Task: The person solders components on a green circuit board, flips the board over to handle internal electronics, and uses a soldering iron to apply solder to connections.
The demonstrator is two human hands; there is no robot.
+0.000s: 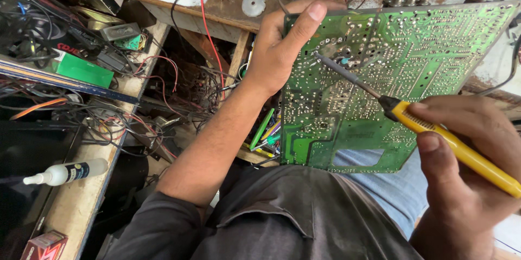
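My left hand point(277, 48) grips the left edge of a large green circuit board point(423, 59), thumb lying across its solder side. The board rests tilted over my lap, its far edge near the workbench. My right hand point(461, 167) is closed around the yellow handle of a soldering iron point(456, 143). The iron's grey metal shaft runs up and left, and its tip touches the board near my left thumb.
A wooden workbench point(217, 5) with wires, a red tool and a metal disc lies behind the board. To the left, a shelf point(81, 195) holds a white glue bottle point(65, 172), a green board point(81, 69), tangled cables and a small red box point(43, 246).
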